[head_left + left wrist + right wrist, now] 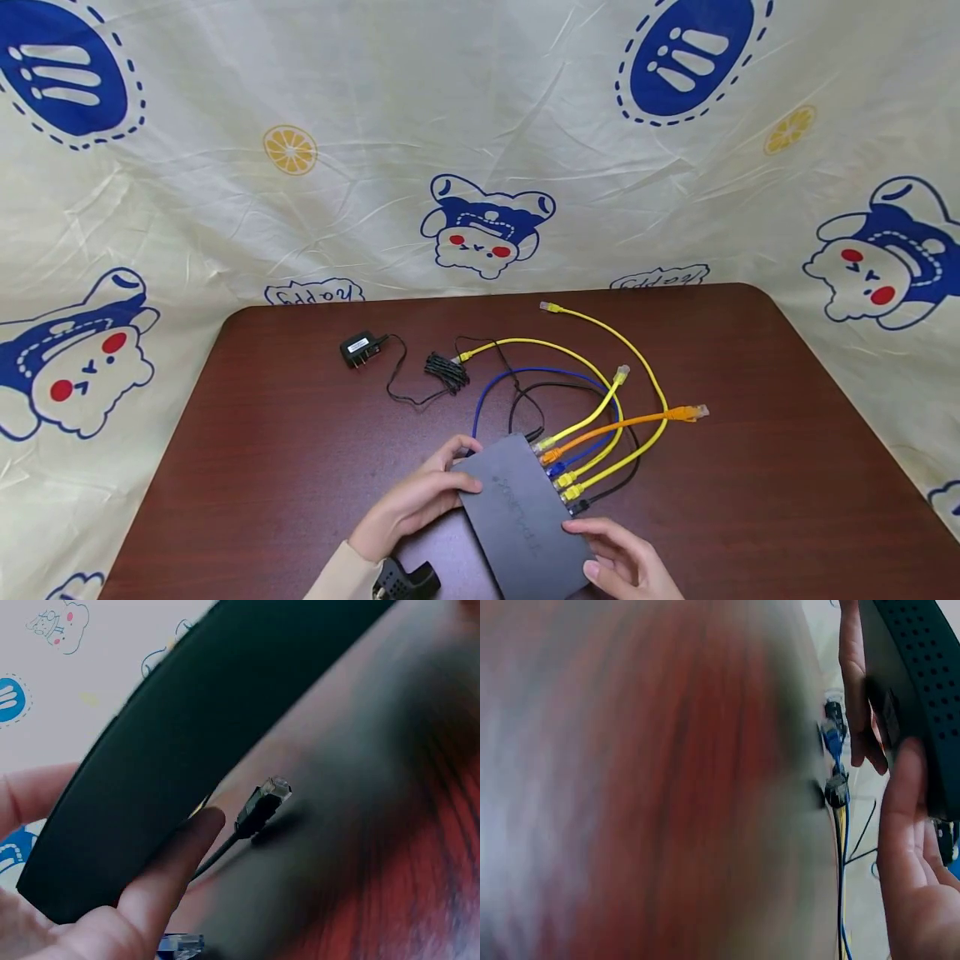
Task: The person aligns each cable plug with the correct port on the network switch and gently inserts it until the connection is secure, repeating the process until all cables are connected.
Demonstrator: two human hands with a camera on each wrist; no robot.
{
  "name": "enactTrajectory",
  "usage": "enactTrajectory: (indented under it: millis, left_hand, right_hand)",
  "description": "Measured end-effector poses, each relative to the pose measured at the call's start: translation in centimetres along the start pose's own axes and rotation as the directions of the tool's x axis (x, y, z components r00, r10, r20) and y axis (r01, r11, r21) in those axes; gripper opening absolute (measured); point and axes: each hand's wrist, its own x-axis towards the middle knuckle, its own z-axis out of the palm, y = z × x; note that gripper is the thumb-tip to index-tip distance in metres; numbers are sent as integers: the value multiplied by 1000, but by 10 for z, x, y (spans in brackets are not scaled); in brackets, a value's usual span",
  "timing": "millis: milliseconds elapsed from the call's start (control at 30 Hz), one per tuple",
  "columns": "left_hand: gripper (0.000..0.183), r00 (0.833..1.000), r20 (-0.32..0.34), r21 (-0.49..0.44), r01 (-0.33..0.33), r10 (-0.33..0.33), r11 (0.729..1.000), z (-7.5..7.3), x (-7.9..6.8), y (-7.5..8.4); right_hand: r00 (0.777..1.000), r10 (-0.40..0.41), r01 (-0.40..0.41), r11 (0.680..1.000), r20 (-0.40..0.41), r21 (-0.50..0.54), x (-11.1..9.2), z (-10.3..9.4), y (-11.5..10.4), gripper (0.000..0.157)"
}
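A flat dark grey network switch (517, 508) is held tilted between both hands over the near part of the table. At its upper left corner my left hand (420, 500) grips it, thumb on top. My right hand (626, 554) holds the opposite edge near the lower right corner. Yellow, orange, blue and black network cables are plugged along its right side, such as the orange cable (615, 429). In the left wrist view, a loose black cable plug (259, 806) lies beyond the switch (142, 765). Ventilation holes show on the switch (922, 682) in the right wrist view.
A black power adapter (360, 348) lies at the back left, its cord bundled (446, 372) near a yellow plug (467, 356). Free cable ends spread over the brown table (780, 467). A printed cloth (465, 92) hangs behind the table. A black wrist device (408, 579) sits by my left sleeve.
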Motion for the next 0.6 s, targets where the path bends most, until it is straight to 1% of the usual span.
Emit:
enactTrajectory:
  millis: [133,200,267,400,500,600]
  left_hand:
    - [41,1000,-2,-30,11,-11,999,2,7,-6]
    - [41,1000,0,-40,19,-19,999,3,10,-9]
    - [43,1000,5,-53,28,-27,998,3,12,-11]
    - [50,999,28,-56,34,-32,998,4,17,-12]
    - [55,999,41,-42,31,-30,999,3,19,-11]
    - [57,999,39,-32,27,-26,999,1,20,-9]
  right_hand:
    - [1000,-20,20,999,7,-42,0,-7,2,32]
    - [999,-35,36,997,30,-61,0,-11,3,32]
    - [998,-37,41,996,48,-76,1,-14,4,32]
    - [994,-70,78,992,78,-98,1,-18,6,32]
    - [990,-109,118,987,92,-107,3,-19,6,32]
    - [980,-157,171,979,125,-115,5,-18,7,32]
